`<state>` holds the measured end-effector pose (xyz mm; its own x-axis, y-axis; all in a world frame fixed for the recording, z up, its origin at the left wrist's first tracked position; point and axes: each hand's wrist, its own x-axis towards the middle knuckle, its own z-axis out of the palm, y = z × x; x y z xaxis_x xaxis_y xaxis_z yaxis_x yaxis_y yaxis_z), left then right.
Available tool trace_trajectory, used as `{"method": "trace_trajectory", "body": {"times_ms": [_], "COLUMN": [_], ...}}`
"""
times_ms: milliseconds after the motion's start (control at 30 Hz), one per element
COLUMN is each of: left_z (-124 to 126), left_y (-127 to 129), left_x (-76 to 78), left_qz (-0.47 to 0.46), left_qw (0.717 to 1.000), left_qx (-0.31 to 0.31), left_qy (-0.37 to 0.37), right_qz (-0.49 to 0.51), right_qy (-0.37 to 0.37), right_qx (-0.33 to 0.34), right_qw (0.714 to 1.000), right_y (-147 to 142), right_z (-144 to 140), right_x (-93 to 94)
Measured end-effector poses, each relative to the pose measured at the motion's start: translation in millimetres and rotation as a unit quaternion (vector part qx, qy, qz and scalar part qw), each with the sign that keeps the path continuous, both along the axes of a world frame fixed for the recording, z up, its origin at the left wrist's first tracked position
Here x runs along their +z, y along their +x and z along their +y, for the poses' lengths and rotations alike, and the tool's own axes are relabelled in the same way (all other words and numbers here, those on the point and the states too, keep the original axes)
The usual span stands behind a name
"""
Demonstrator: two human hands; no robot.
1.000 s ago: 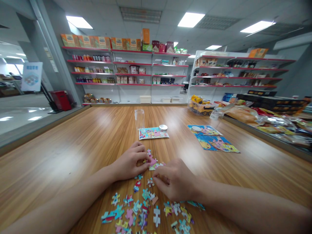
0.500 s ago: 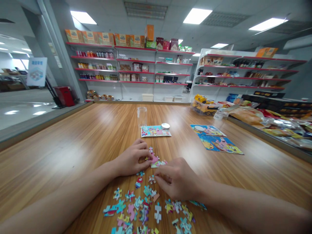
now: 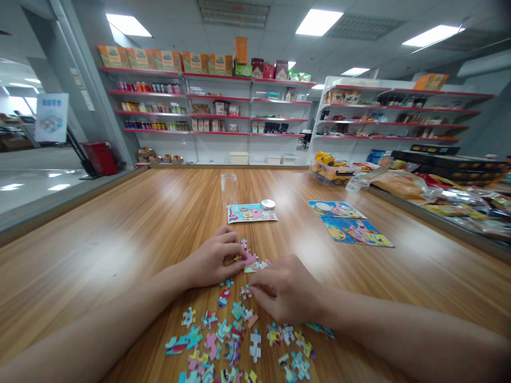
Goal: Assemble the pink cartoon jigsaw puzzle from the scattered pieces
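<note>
Joined puzzle pieces (image 3: 251, 263) lie on the table (image 3: 167, 213) between both hands; the left hand (image 3: 215, 258) has its bent fingertips at their left edge; the right hand (image 3: 285, 290) is curled just to the right; whether either grips something, I cannot tell. Loose pieces (image 3: 211, 346) spread on the near side.
</note>
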<state>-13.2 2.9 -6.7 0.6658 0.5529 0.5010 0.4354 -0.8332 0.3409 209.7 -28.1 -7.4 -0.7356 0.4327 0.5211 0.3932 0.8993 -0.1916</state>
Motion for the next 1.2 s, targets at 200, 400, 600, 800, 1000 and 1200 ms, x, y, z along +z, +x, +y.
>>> {"method": "trace_trajectory", "body": {"times_ms": [200,400,600,800,1000,1200], "left_z": [0.5,2.2,0.7,1.7,2.7,2.4], "left_y": [-2.7,-2.3,-0.7,-1.4,-3.0,-2.6], "left_x": [-1.6,-1.3,0.6,-1.7,-2.8,-2.0], "left_qz": [-0.073,-0.015,0.002,-0.006,0.002,0.0], "left_qw": [0.996,1.0,1.0,1.0,1.0,1.0], "left_qx": [0.042,0.016,-0.005,-0.005,-0.003,-0.005], "left_qy": [0.02,0.02,0.008,0.005,-0.004,0.004], "right_qz": [0.001,-0.053,-0.065,-0.066,-0.179,-0.268], "right_qy": [-0.01,-0.054,-0.108,-0.112,-0.08,-0.057], "right_qx": [-0.036,-0.284,-0.299,-0.291,-0.276,-0.271], "right_qw": [0.999,0.956,0.946,0.948,0.941,0.923], "right_y": [0.8,16.4,24.5,22.6,19.4,13.1], "right_z": [1.5,37.8,59.5,58.2,41.9,18.0], "right_x": [5.9,23.5,14.2,12.7,27.3,47.6]}}
